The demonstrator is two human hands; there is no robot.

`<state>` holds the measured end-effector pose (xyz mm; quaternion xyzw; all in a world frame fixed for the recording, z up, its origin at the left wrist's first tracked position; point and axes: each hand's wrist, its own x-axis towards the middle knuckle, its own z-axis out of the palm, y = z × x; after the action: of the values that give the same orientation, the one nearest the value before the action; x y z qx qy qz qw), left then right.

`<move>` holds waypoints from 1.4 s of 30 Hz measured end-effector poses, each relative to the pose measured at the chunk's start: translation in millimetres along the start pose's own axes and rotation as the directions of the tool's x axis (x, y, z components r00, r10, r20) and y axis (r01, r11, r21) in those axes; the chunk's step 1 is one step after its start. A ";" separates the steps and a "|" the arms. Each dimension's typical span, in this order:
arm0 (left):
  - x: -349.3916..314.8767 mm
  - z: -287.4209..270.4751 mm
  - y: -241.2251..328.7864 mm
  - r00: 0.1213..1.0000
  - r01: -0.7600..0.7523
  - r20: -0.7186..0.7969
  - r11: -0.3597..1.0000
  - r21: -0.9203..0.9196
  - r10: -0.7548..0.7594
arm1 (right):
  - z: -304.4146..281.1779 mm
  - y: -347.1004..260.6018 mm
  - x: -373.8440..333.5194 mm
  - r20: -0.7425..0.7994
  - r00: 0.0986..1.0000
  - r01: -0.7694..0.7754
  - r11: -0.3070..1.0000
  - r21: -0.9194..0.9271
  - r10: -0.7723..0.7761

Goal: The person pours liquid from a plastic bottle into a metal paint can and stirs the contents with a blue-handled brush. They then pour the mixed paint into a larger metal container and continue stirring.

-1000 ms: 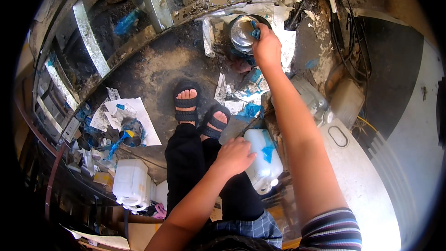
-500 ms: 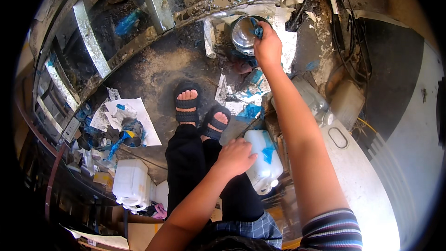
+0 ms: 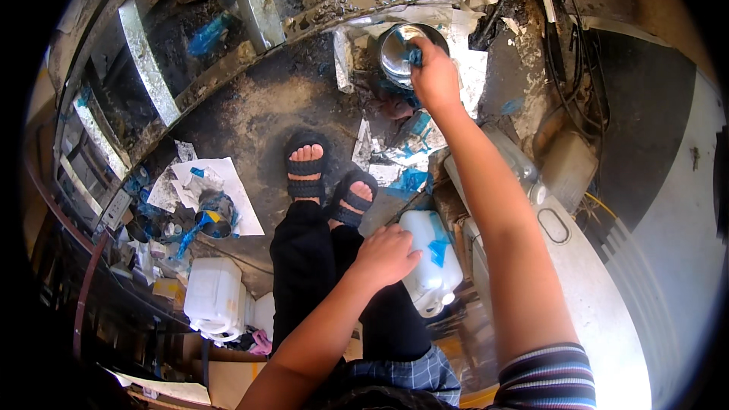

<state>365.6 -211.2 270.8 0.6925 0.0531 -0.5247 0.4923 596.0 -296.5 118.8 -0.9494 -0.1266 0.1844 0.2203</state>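
My right hand [image 3: 436, 76], arm stretched out, is closed on a small blue piece [image 3: 414, 56] that looks crumpled; its material I cannot tell. It holds this at the right side of the mouth of a round metal can [image 3: 397, 44], shiny inside, which stands on stained paper. My left hand [image 3: 386, 254] lies loosely over my knee with the thumb apart, holding nothing. Just right of it is a white plastic jerrycan [image 3: 427, 259] with a blue patch [image 3: 439, 250] on its side. Part of the can's inside is hidden by my right hand.
A metal frame [image 3: 254, 7] lies at the far left. Left of my feet, a blue-stained can [image 3: 216, 222] stands by paper sheets [image 3: 247, 205]. Another white jerrycan [image 3: 213, 292] is at the lower left. Cables [image 3: 577, 68] hang at the right, by a pale panel [image 3: 588, 281].
My right hand has shifted slightly within the can's mouth, a little to the left and down, with the blue piece. My left hand stays on the knee.
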 end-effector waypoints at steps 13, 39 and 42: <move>1.6 1.1 0.7 1.000 -0.007 -0.019 1.000 -0.010 0.007 | -0.2 -1.0 -12.1 0.040 0.998 -0.050 0.998 0.038 0.049; 2.0 -3.9 3.1 1.000 0.004 0.016 0.999 -0.038 -0.003 | -4.7 -1.6 -6.9 0.034 0.993 -0.115 0.993 -0.034 0.116; 2.1 -3.4 3.7 1.000 0.002 0.014 0.999 -0.043 -0.002 | -5.0 3.6 -3.8 -0.079 0.985 -0.155 0.987 -0.048 0.151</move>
<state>371.0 -211.5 271.3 0.6780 0.0615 -0.5289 0.5068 595.2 -302.7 122.5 -0.9682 -0.0501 0.1616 0.1842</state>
